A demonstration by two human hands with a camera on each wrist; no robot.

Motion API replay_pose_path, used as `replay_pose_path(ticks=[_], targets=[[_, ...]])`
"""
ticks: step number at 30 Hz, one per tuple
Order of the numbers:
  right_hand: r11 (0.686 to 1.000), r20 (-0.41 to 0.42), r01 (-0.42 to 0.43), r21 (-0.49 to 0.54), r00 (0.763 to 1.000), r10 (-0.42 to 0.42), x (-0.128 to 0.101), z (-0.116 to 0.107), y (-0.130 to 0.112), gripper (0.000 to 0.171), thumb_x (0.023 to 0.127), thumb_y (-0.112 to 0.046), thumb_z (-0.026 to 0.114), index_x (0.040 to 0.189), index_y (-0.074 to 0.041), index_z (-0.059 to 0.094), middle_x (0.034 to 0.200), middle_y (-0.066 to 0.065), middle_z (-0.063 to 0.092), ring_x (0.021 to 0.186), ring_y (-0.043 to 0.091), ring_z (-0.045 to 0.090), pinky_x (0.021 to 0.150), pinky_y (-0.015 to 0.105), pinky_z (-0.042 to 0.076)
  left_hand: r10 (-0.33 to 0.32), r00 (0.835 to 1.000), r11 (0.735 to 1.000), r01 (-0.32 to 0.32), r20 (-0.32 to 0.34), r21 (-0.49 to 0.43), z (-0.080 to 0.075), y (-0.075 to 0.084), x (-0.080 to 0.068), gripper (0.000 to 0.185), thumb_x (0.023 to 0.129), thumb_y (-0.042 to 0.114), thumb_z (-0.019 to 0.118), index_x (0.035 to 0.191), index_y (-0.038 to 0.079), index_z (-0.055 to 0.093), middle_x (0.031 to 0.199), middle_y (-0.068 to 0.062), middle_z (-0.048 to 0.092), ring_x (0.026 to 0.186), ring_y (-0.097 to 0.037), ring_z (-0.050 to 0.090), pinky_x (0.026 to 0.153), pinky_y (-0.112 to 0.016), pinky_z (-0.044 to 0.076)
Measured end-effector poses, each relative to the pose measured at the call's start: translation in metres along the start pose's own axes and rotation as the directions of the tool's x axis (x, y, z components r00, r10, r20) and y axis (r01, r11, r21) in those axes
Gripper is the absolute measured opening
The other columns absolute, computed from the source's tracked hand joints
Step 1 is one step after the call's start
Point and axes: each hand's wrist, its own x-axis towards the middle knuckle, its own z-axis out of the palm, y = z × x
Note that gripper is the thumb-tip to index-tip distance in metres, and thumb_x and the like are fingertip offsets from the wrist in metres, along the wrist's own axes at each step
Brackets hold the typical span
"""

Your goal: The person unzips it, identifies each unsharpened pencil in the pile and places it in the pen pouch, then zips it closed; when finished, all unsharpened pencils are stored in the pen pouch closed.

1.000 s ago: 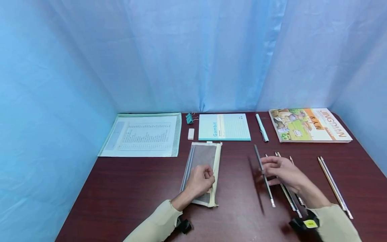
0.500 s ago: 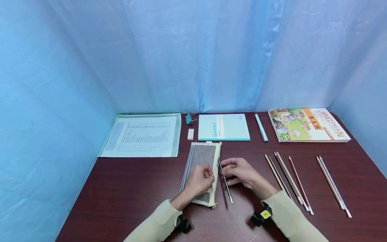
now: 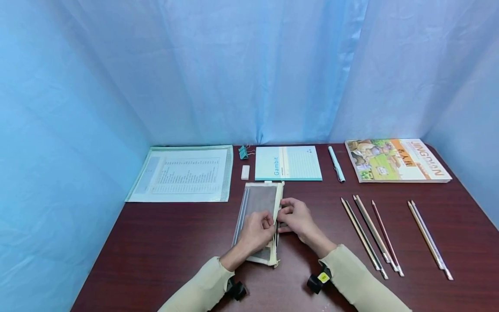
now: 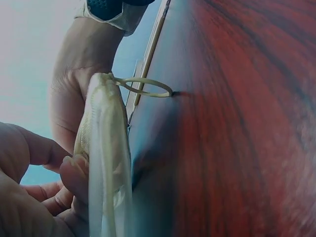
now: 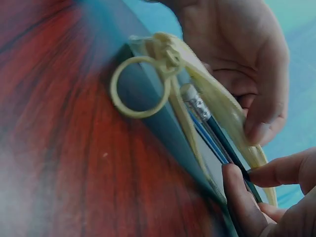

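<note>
so the right hand (image 3: 293,215) has carried the dark pencil (image 5: 217,129) over from the loose pencils (image 3: 370,234) and pinches it, half inside the pouch (image 3: 259,201) whose edge the left hand (image 3: 255,232) grips, so it's nearly stowed

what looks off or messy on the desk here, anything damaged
Nothing stands out. The loose pencils lie in tidy rows on the table, and the pencil case looks intact while the left hand holds its edge and the right hand feeds a pencil in.
</note>
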Motion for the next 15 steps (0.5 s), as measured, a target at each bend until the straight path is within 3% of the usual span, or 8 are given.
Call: replay_pose_path(ticks=[9,15], targets=[[0.998,0.040,0.032,-0.059,0.999,-0.030,-0.014,-0.011,0.000,0.034,0.090,0.005,0.056,0.123,0.013,0.055,0.084,0.007,0.067,0.068,0.013,0.066,0.058,0.032,0.059,-0.002,1.000,1.000,0.002,0.000,-0.002,0.001,-0.001,-0.001,0.009,0.077,-0.001,0.059,0.072,0.005,0.062,0.055,-0.005,0.060,0.046,0.000,0.044,0.046,-0.017,0.036],[0.983,0.034,0.125,-0.138,0.992,-0.121,-0.028,-0.054,-0.009,0.036,0.090,0.005,0.058,0.124,0.017,0.053,0.091,0.014,0.069,0.074,0.013,0.066,0.064,0.039,0.062,0.003,1.000,1.000,-0.003,0.000,-0.015,0.000,0.000,-0.002,0.009,0.078,0.000,0.058,0.072,0.005,0.062,0.055,-0.003,0.059,0.046,0.000,0.044,0.047,-0.017,0.037]])
